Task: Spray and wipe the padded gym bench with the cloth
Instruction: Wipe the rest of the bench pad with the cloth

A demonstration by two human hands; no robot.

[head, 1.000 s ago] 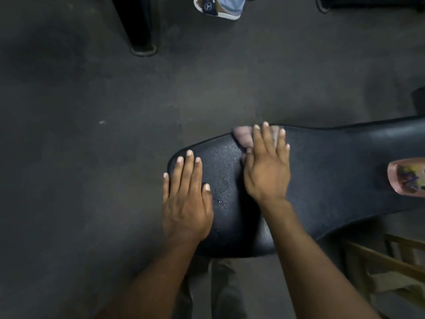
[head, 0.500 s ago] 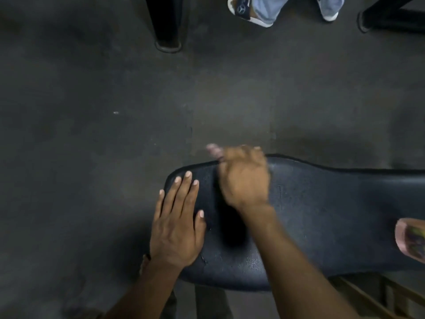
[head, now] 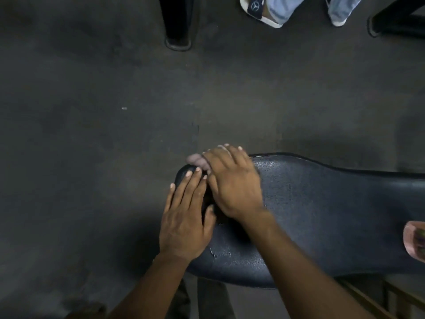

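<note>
In the head view, a black padded gym bench with grained vinyl upholstery point(head: 322, 215) runs from the centre of the frame out past the right edge, its rounded end lying at centre. The left hand point(head: 186, 217) lies flat on that rounded end, fingers straight and close together, pointing toward the top of the frame, the thumb out to the right. The right hand point(head: 232, 183) sits just beside it, to its upper right, the two almost touching; its fingers are spread and bent down over the far edge of the pad, pressing on a small pale pink cloth point(head: 197, 161). Only a bunched corner of the cloth shows, poking out to the left of the fingers at the upper left corner of the bench; the rest is hidden under the palm. Whether the fingers merely press it or curl round it I cannot tell.

A pinkish translucent object with dark markings point(head: 415, 240) rests on the bench at the right edge of the frame, cut off and blurred. The floor is dark grey rubber matting point(head: 92, 134). At top centre stands a black post with a rounded foot point(head: 178, 31). At top right are another person's feet: a white and navy slide sandal point(head: 259, 12) and pale blue trouser legs point(head: 280, 8). Wooden slats point(head: 377, 295) show in the lower right corner.
</note>
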